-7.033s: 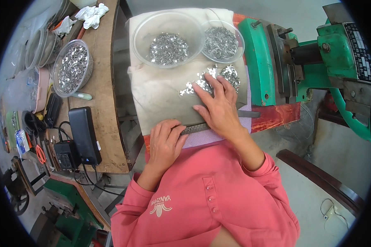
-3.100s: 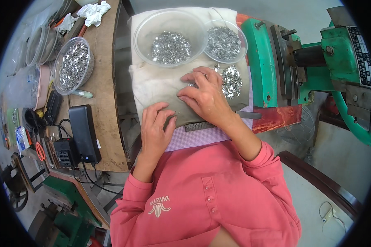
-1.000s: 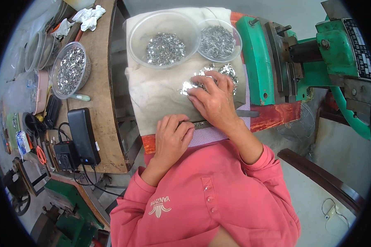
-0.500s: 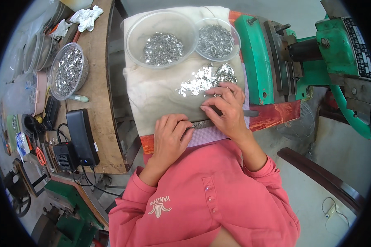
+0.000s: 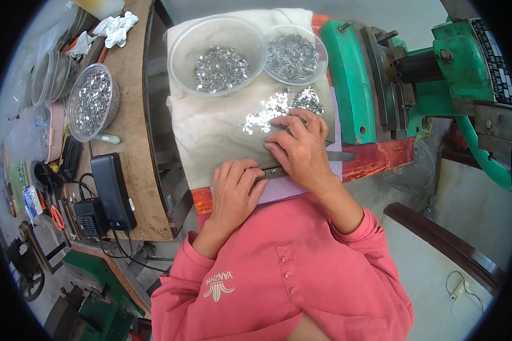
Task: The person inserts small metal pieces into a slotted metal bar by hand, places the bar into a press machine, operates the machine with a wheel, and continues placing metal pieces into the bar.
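Note:
My left hand (image 5: pixel 236 186) is closed on the left end of a narrow dark metal strip (image 5: pixel 274 173), which lies across a cloth near my lap. The strip's grey right end (image 5: pixel 340 156) sticks out beyond my right wrist. Over the cloth my right hand (image 5: pixel 303 149) is curved, thumb and fingers apart, its fingertips at the near edge of a spread of small shiny metal pieces (image 5: pixel 263 116). A darker heap of such pieces (image 5: pixel 308 101) sits just beyond those fingers. Whether a tiny piece is under the fingertips cannot be made out.
A large clear tub (image 5: pixel 179 62) of metal pieces and a smaller round tub (image 5: pixel 323 57) of thin bits stand at the back. To the right rises a green machine (image 5: pixel 347 85). A wooden bench (image 5: pixel 136 113) at left bears another tub (image 5: pixel 115 108) and a black box (image 5: pixel 112 184).
My right hand has shifted slightly left over the cloth, toward the spread pieces. My left hand stays on the strip. The whole view has moved a little.

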Tool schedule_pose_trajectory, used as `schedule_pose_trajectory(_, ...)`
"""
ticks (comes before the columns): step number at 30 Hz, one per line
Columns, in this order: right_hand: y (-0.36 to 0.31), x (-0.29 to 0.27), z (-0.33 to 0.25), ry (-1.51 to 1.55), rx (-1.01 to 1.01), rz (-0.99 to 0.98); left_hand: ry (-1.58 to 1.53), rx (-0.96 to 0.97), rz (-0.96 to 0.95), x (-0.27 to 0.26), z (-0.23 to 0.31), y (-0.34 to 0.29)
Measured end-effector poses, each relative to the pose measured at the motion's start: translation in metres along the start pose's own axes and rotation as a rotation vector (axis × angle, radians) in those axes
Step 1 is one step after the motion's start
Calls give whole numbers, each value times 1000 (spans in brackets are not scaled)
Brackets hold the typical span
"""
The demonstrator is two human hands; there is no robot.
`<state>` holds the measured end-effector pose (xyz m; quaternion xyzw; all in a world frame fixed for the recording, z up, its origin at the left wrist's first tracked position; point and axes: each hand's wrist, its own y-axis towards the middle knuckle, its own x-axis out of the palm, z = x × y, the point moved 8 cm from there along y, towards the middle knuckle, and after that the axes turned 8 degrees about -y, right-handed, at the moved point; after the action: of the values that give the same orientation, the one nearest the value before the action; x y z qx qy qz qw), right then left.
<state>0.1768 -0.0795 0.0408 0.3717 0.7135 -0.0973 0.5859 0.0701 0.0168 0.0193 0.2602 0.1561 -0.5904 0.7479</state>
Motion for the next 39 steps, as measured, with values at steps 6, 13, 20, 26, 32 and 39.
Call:
schedule_pose_trajectory(6, -19, -12, 5, 42, -12, 35, 8, 10, -14, 0, 1, 1)
schedule_pose_trajectory(13, -52, -22, 5, 42, -11, -33, 37, 73, -50, 10, 8, 7)
schedule_pose_trajectory(20, -34, -20, 19, 44, 48, 45, 71, 105, -77, 9, 10, 8)
schedule_pose_trajectory(26, -3, -9, 24, -12, 45, 94, 106, 63, -49, -4, 6, -1)
schedule_pose_trajectory(32, 0, -11, 20, -63, 59, 94, 70, 61, -8, -5, 8, -1)
schedule_pose_trajectory(39, -21, -19, 19, 165, 29, 81, 90, 83, 5, -2, 11, 2)
